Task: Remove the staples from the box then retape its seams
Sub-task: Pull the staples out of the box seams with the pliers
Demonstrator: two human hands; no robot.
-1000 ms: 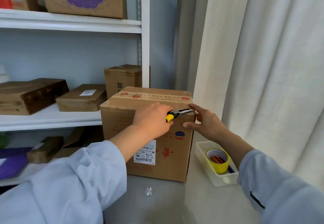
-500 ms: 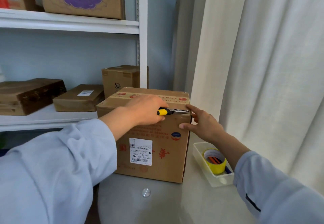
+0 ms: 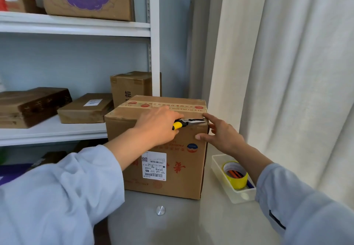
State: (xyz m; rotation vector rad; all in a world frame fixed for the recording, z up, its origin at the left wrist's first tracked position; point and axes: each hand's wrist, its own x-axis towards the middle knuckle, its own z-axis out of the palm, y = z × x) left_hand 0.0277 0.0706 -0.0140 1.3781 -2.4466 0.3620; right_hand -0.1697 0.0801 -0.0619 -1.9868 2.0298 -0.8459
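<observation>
A brown cardboard box (image 3: 178, 160) with a white shipping label stands on a grey table, printed tape across its top. My left hand (image 3: 159, 127) grips yellow-handled pliers (image 3: 188, 123), whose jaws point right along the box's top front edge and reach its right corner. My right hand (image 3: 220, 133) steadies that corner, index finger on the top edge next to the plier tips and thumb pressed on the front face. A small metal staple (image 3: 111, 113) shows at the top left corner. A yellow tape roll (image 3: 236, 175) lies in a white tray to the right.
The white tray (image 3: 229, 195) sits close to the box's right side. White shelves (image 3: 53, 131) on the left carry several cardboard boxes. A white curtain (image 3: 287, 72) hangs on the right. A round metal stud (image 3: 160, 210) is set in the grey table (image 3: 172, 225) in front of the box.
The plier jaws have closed and moved slightly right along the top edge to the right corner. My left arm rose and my right hand stayed at the corner.
</observation>
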